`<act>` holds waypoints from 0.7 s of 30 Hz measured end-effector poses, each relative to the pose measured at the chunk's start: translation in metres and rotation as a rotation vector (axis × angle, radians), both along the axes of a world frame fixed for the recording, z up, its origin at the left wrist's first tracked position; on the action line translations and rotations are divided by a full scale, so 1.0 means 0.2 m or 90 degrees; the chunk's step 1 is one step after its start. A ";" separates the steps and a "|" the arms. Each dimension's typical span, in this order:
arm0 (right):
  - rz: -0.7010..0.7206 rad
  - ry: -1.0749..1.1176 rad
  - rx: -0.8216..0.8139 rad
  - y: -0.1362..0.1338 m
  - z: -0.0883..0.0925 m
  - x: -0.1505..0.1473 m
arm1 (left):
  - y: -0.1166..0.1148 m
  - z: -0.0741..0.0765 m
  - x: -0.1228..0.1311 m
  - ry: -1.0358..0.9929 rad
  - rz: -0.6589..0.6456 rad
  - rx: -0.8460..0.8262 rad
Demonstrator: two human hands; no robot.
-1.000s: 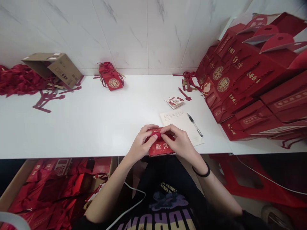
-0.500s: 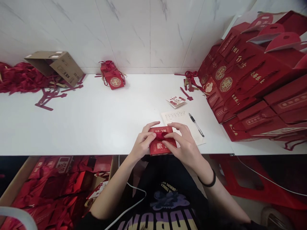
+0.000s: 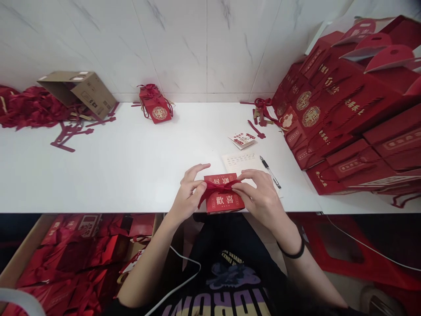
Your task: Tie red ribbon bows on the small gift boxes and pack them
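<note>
A small red gift box (image 3: 225, 202) with pale printed characters lies at the table's front edge. Across its top runs a dark red ribbon (image 3: 219, 187), gathered in a bow or knot at the middle. My left hand (image 3: 189, 193) pinches the ribbon at the box's left side between thumb and finger, the other fingers raised. On the right side my right hand (image 3: 258, 191) pinches the other part of the ribbon, close to the box. Behind the box, partly covered by my right hand, is a sheet of paper with handwriting (image 3: 235, 163).
A pen (image 3: 270, 172) and folded card (image 3: 242, 140) lie near the right hand. Stacked red gift bags (image 3: 345, 109) fill the right side. A tied red box (image 3: 156, 107) stands by the wall. Left are a cardboard box (image 3: 90, 94) and a ribbon heap (image 3: 31, 107).
My hands have moved apart, drawing the ribbon out to both sides across the box. More of the box's printed top now shows.
</note>
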State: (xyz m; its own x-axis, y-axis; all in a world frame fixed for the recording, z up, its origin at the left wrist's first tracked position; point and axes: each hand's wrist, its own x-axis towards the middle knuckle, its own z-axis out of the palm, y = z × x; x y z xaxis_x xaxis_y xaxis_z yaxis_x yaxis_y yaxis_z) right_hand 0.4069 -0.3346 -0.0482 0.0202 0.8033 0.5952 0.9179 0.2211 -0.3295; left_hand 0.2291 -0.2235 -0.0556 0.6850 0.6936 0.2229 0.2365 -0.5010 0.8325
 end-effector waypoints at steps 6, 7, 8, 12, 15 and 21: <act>0.004 -0.014 -0.054 -0.06 0.02 0.03 | -0.06 0.03 -0.04 0.072 0.078 0.175; -0.002 0.014 -0.066 -0.06 0.03 0.03 | -0.08 0.04 -0.04 0.064 0.095 0.201; -0.015 0.052 -0.081 -0.06 0.04 0.02 | -0.10 0.05 -0.03 0.050 0.108 0.217; -0.086 0.177 -0.207 -0.05 0.07 -0.05 | -0.17 0.05 -0.02 0.012 0.097 0.192; -0.113 0.230 -0.288 -0.03 0.07 -0.09 | -0.20 0.03 -0.01 0.017 0.087 0.176; -0.147 0.350 -0.340 -0.01 0.04 -0.10 | -0.21 -0.02 -0.01 0.003 0.090 0.178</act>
State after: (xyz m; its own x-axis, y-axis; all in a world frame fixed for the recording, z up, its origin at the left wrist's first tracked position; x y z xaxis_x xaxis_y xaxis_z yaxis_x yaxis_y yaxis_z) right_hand 0.3873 -0.3361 -0.0392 0.3999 0.9165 -0.0128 0.5959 -0.2706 -0.7561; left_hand 0.2276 -0.2650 -0.0601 0.5878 0.6941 0.4156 0.3227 -0.6722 0.6663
